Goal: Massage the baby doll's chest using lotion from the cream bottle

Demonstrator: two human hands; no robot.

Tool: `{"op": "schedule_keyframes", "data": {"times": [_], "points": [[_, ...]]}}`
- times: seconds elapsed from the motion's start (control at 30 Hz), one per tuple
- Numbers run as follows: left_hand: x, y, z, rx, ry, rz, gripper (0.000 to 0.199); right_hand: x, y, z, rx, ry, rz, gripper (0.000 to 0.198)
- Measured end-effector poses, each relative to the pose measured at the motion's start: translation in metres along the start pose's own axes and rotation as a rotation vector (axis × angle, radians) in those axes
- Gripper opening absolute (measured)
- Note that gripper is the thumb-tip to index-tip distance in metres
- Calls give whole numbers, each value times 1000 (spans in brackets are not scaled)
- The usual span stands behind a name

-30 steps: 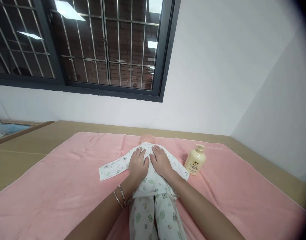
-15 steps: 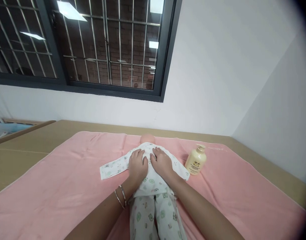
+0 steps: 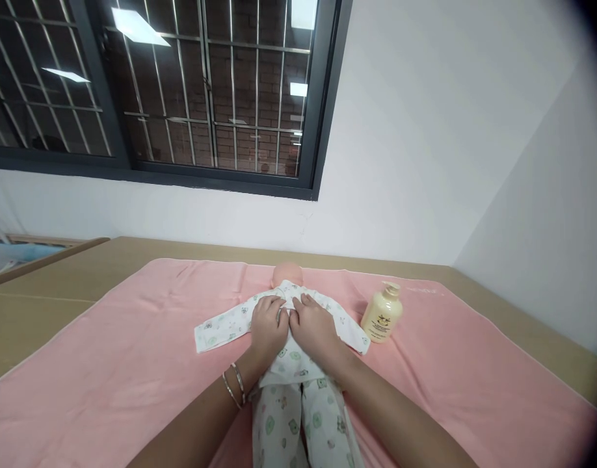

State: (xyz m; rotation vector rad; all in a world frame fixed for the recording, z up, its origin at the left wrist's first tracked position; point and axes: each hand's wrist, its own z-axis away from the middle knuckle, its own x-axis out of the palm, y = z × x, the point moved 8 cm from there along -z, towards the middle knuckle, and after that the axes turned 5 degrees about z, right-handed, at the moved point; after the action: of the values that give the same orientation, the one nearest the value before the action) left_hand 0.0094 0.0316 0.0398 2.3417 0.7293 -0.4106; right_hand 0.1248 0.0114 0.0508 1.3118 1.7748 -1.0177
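A baby doll (image 3: 287, 274) lies on its back, its bald head at the far end. It wears a white long-sleeved top (image 3: 294, 364) and matching trousers (image 3: 322, 416), both printed with small green and brown figures. My left hand (image 3: 268, 330) rests on the left side of the doll's chest, fingers stretched over the fabric. On the other side my right hand (image 3: 317, 330) lies over the top, fingers apart and angled inward. The two thumbs are close together at mid-chest. Both hands cover much of the top's front. The doll's sleeves spread out to either side.
A pale yellow pump bottle (image 3: 382, 313) stands by the doll's right-hand sleeve end. Beneath is a pink cloth (image 3: 132, 364) on a wooden surface (image 3: 49, 305). Behind rise a white wall (image 3: 400, 143) and a dark-framed barred window (image 3: 220, 179).
My right hand has shifted slightly left, bringing its thumb closer to my left thumb. The fingers of my left hand have moved a little inward. The doll and bottle stay in place.
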Motion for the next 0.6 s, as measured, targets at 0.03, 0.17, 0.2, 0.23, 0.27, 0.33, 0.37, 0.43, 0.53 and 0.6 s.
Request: {"op": "schedule_keyframes", "data": {"times": [0.03,0.17,0.2,0.23,0.27,0.33,0.37,0.43,0.53,0.6], "points": [[-1,-1,0,-25,8,-9,26,-1,1,0,12,-11,-2,38],[3,-10,0,-125,13,-62,31,4,17,-9,79,-26,-74,39],[5,-12,0,-133,0,-69,34,7,21,-13,80,-24,-101,40],[8,-13,0,-131,-19,-74,36,11,24,-16,69,-25,-127,41],[11,-14,0,-121,-40,-75,37,15,25,-20,47,-31,-153,43],[17,-14,-1,-87,-81,-73,38,24,26,-23,-13,-50,-192,46],[19,-14,-1,-65,-97,-71,38,28,26,-24,-38,-61,-206,47],[20,-12,-1,-20,-109,-63,38,33,25,-24,-76,-80,-223,49],[16,-7,-2,27,-92,-42,36,36,22,-21,-107,-103,-220,51],[12,-4,-2,32,-73,-32,35,34,19,-18,-115,-105,-199,52]]}}
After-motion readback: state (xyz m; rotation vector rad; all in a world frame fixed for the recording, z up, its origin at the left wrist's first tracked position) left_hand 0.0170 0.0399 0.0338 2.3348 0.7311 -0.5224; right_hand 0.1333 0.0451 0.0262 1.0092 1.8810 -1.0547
